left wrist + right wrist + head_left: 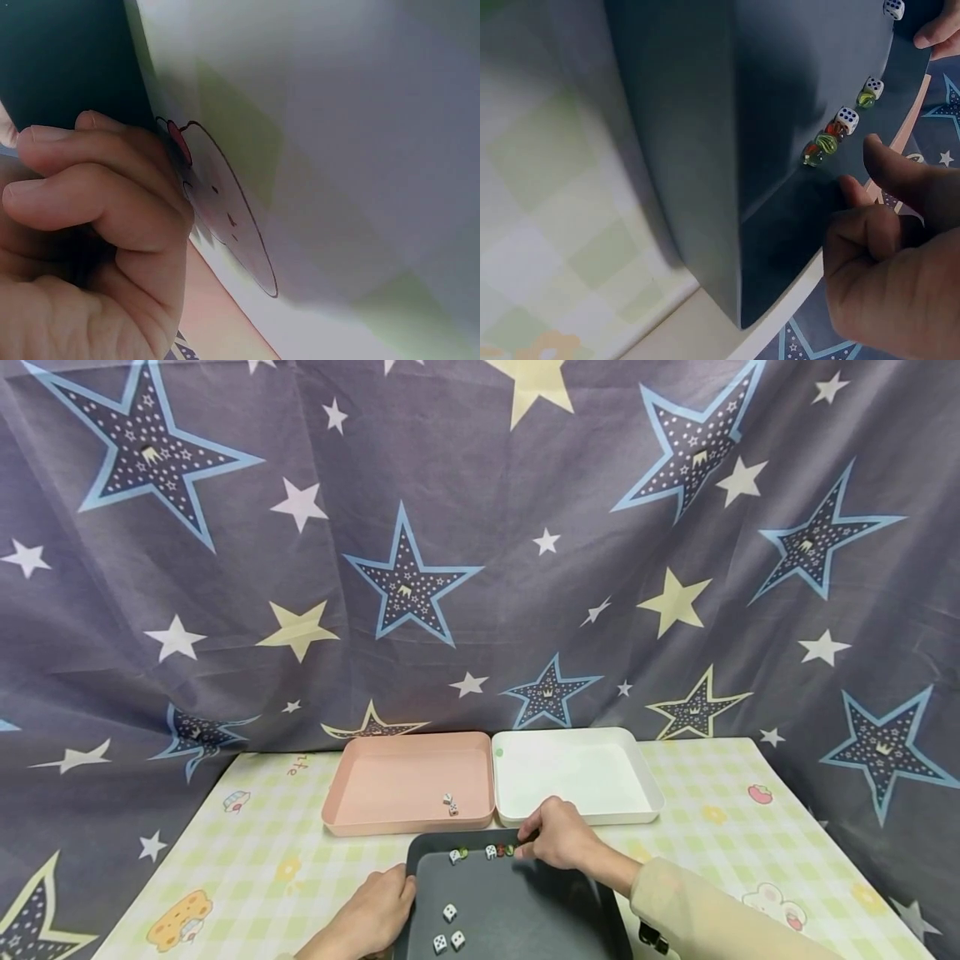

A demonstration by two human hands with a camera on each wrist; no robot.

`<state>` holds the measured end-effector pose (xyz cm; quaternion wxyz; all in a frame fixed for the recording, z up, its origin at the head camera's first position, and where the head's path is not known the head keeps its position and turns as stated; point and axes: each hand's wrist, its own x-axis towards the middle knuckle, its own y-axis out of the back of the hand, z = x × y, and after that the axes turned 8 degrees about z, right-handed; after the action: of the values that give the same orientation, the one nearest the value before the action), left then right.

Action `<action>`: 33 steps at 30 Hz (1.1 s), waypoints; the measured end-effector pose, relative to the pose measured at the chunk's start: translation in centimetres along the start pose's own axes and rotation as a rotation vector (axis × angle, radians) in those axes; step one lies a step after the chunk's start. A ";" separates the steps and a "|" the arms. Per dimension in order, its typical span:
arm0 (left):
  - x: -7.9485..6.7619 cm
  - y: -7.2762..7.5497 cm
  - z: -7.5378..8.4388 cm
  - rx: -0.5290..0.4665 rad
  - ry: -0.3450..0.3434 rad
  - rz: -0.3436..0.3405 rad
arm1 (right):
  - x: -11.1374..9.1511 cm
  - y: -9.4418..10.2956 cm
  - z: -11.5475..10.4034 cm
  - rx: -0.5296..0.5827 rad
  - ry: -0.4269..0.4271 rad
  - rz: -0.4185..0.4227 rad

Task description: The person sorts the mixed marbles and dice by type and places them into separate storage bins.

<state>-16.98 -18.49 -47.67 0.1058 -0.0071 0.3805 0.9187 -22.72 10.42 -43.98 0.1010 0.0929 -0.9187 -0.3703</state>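
At the bottom centre of the head view, your dark tray (525, 927) carries dice (450, 912) and small marbles (826, 143). Your left hand (378, 906) grasps its left rim, probably for keeping it steady. Your right hand (558, 835) is beside the marbles at the tray's upper edge; its thumb and finger stand apart, and nothing is seen between them. Above, the pink tray (405, 777), with two other dice (453, 809) at its lower right, and the white tray (577, 777) stand together, perhaps for easy reach.
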 end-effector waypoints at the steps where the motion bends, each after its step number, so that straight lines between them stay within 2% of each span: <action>1: 0.0 0.0 0.0 -0.002 0.002 0.001 | 0.0 0.0 0.0 -0.008 0.002 -0.004; 17: -0.1 0.2 0.0 0.005 0.010 -0.004 | 0.0 -0.5 -0.1 -0.096 0.053 -0.060; 25: 0.0 0.1 0.0 0.009 0.004 -0.002 | 0.0 -0.6 0.2 -0.123 0.049 -0.066; 33: 0.1 0.1 -0.2 0.017 0.003 0.007 | 0.0 -0.8 0.6 -0.144 0.091 -0.062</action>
<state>-17.12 -18.64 -47.77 0.1019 -0.0062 0.3882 0.9159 -22.84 10.25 -44.90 0.1376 0.1305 -0.8809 -0.4337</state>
